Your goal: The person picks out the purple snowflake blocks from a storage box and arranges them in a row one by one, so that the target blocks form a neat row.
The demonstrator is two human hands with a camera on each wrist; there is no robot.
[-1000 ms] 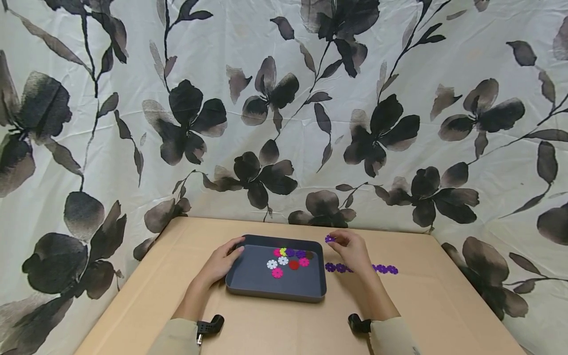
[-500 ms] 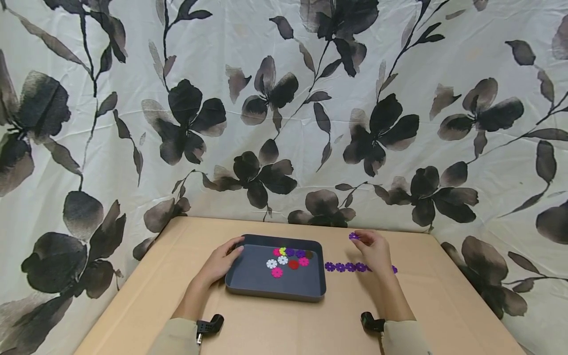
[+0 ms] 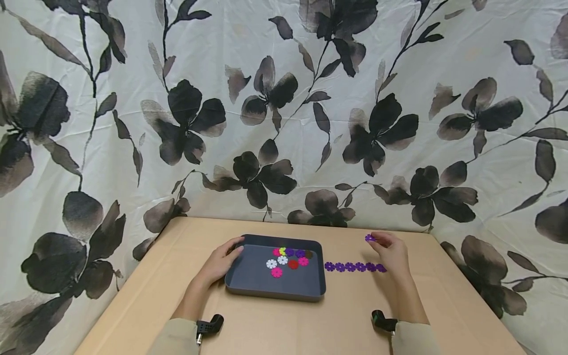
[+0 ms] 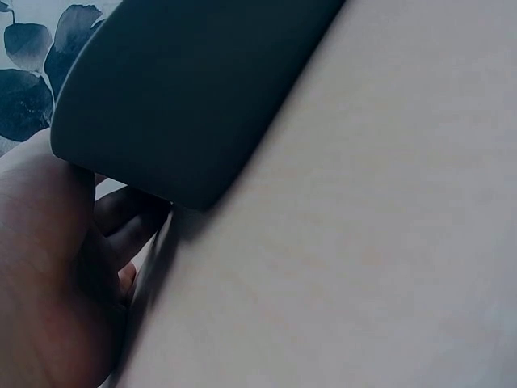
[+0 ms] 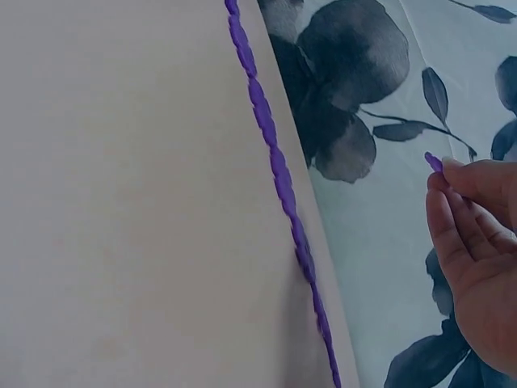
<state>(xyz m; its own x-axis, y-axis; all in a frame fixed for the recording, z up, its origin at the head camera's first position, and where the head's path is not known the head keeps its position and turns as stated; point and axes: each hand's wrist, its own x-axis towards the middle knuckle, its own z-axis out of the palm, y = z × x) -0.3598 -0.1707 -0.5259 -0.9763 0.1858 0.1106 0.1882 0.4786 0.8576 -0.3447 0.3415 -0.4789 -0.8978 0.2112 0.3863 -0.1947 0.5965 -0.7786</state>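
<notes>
My right hand pinches a purple flower-shaped disc between thumb and fingertips, held above the table. In the right wrist view only the edge of that disc sticks out from the fingertips. Below and to the left, a row of purple flower-shaped discs lies on the table, its right end partly behind the hand. My left hand grips the dark grey tray at its left side, thumb at the rim. In the left wrist view, curled fingers show by the tray's corner.
Inside the tray lie several loose flower-shaped discs: pink, white, red, yellow, purple and brown. The tan table ends at the back against a floral cloth.
My right hand has moved to the right with the purple disc, from beside the tray to above the row's right end. My left hand and the tray stay where they were.
</notes>
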